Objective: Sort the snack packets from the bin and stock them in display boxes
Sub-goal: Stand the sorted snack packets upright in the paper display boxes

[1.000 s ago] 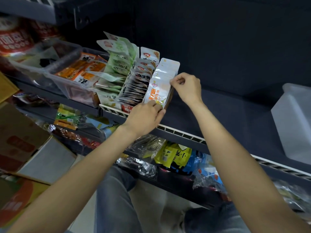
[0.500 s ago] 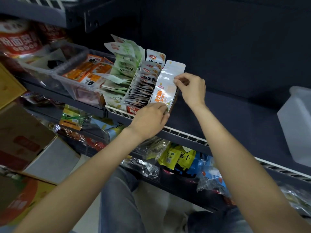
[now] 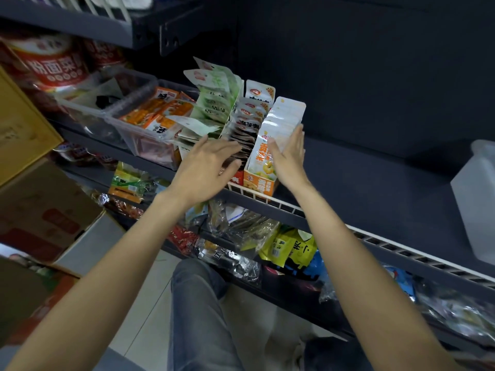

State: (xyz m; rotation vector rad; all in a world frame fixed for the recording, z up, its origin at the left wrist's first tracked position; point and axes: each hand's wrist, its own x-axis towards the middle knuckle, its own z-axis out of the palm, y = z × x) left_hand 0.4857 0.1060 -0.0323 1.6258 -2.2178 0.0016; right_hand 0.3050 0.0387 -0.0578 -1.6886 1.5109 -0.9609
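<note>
Three rows of snack packets stand on a dark shelf. An orange display box [image 3: 259, 185] holds white and orange packets [image 3: 284, 116]. Left of it stand brown packets [image 3: 247, 129] with white tops, then green and white packets [image 3: 214, 100]. My right hand [image 3: 290, 159] lies flat and open against the right side of the white and orange row. In front of the brown row my left hand [image 3: 206, 167] hovers with spread fingers and nothing in it. A clear bin [image 3: 144, 129] of orange packets sits further left.
A white wire rail [image 3: 284, 203] edges the shelf front. A translucent white tub [image 3: 474, 199] stands at the far right of the shelf. Loose snack bags [image 3: 289, 247] fill the lower shelf. Cardboard boxes [image 3: 45, 210] are stacked at the left. My knees are below.
My right hand has let go of the packet tops and now lies flat against the row's side. My left hand has come off the box front, opened and shifted left.
</note>
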